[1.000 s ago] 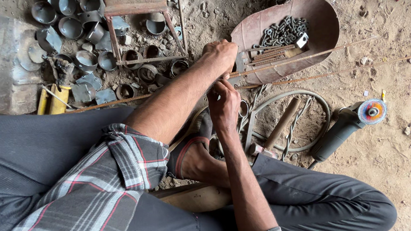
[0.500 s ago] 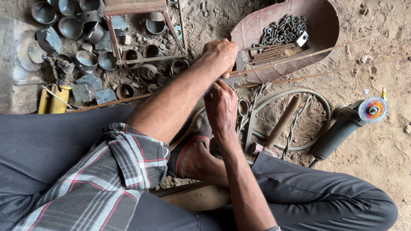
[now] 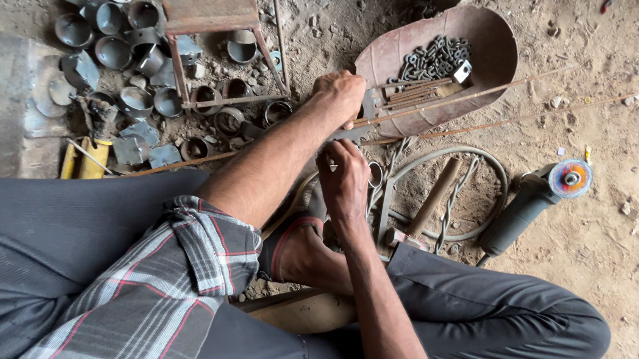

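- My left hand [image 3: 339, 96] is closed in a fist around a thin metal rod [image 3: 447, 104], gripping it near its end beside the rusty curved pan [image 3: 490, 41].
- The rod runs up and to the right from my fist, across the lower edge of the pan and out over the dirt floor [image 3: 618, 248].
- My right hand [image 3: 344, 180] is curled just below the left, fingers pinched; what they hold is too small to tell.
- A second thin rod [image 3: 537, 117] lies nearly parallel, just below the first.
- The pan holds a pile of chain links [image 3: 435, 58].
- A wooden-handled hammer [image 3: 430, 203] lies inside a wire ring [image 3: 498, 174], to the right of my right hand.
- An angle grinder [image 3: 534, 204] lies further right.
- Small metal cups [image 3: 113, 53] lie scattered at upper left.
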